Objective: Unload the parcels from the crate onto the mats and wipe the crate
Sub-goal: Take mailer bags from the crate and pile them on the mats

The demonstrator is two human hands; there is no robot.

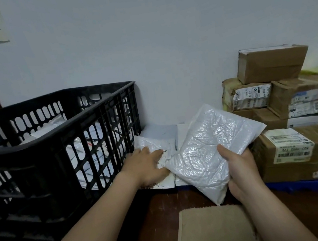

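Note:
A black slatted plastic crate [57, 121] stands at the left, with several white parcels [89, 149] visible inside through its slats. My right hand [239, 168] grips a white crinkled plastic parcel [210, 146] by its lower edge, held up just right of centre. My left hand [146, 166] rests with straight fingers on flat white parcels [156, 139] lying on the floor beside the crate's right wall. A blue mat [308, 183] shows as an edge under the boxes at the right.
Stacked brown cardboard boxes [286, 107] with shipping labels fill the right side against the white wall. A beige cloth pad [213, 230] lies on the dark brown floor near the bottom centre. A dark wooden post leans at the far left.

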